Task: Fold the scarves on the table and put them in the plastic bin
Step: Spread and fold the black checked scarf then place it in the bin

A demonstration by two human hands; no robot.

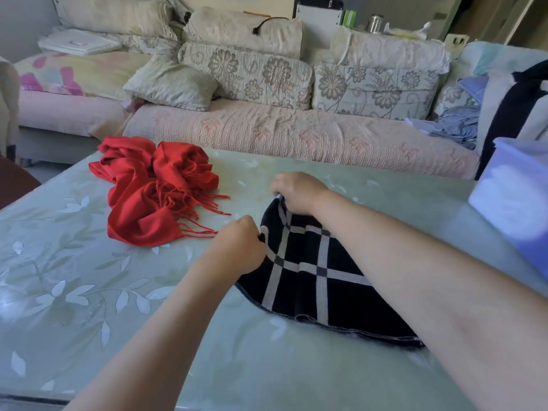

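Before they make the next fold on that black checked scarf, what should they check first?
1. Does the left hand grip the edge of the black checked scarf? Ok.
2. Does the right hand grip the same edge? Ok.
3. Does the scarf lie flat on the table? Ok, a few ripples.
4. Is the red scarf apart from it? Ok.
5. Is the red scarf folded? Not ok, crumpled.
6. Is there room in the plastic bin? Cannot tell.

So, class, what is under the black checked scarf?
The black checked scarf lies on the green leaf-patterned table, which shows beside it. Whether anything else sits beneath cannot be seen: the cloth covers that patch. The left hand and right hand grip its far edge.
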